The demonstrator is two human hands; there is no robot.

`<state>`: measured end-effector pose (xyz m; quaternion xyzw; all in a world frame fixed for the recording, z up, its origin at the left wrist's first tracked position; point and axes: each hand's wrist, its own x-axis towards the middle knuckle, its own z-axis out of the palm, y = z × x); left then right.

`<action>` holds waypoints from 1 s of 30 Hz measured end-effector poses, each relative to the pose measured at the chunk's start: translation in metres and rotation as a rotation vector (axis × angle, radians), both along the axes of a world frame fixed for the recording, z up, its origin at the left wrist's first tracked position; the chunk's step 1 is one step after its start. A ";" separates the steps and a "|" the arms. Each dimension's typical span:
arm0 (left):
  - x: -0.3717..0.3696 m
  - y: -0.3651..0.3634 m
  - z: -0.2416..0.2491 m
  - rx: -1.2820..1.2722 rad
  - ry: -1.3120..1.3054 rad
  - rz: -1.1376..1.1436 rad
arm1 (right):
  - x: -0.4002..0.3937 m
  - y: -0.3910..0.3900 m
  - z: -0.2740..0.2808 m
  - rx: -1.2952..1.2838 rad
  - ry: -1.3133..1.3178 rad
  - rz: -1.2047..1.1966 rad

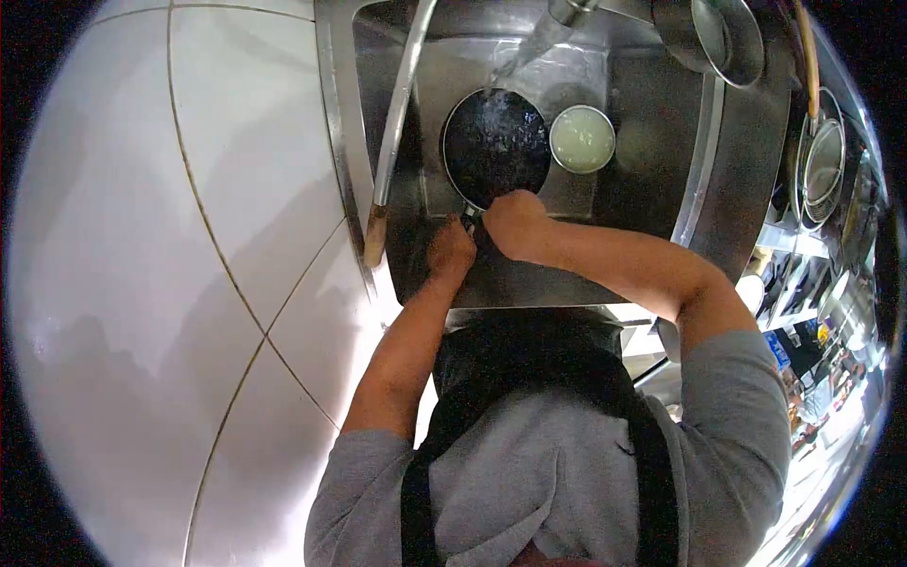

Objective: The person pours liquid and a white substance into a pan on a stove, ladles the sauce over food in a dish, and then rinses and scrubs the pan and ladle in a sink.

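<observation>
A black frying pan [496, 142] is in the metal sink, and water from the faucet [534, 47] runs into it. My left hand [452, 248] is closed around the pan's handle [470, 218], near the sink's front side. At the pan's near rim, my right hand [516, 223] is curled into a fist; whatever is in its fingers, if anything, is hidden. Just right of the pan stands a round container [583, 139] of cloudy, pale greenish liquid.
The sink [642, 180] has raised metal edges. A long metal rod with a wooden end [375, 236] lies across its left side. A metal pot [710, 38] sits at the back right corner, with strainers [824, 161] farther right. White tiled wall [246, 142] borders the left.
</observation>
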<state>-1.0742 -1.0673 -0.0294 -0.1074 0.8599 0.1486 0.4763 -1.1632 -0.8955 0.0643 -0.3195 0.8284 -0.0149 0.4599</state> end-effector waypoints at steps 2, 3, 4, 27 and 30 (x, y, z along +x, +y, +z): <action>-0.002 -0.002 -0.001 0.002 0.029 -0.021 | -0.012 0.013 -0.018 0.025 0.079 -0.149; -0.008 0.001 0.005 0.020 0.016 0.015 | -0.023 0.025 -0.045 0.046 0.130 -0.284; -0.009 0.002 0.009 0.036 -0.005 0.044 | -0.028 0.030 -0.064 0.066 0.172 -0.426; -0.009 0.001 0.014 -0.036 0.018 -0.001 | 0.001 0.011 -0.035 -0.053 0.221 -0.212; -0.003 -0.001 0.003 -0.044 -0.021 0.040 | 0.004 -0.006 -0.009 -0.050 0.095 -0.096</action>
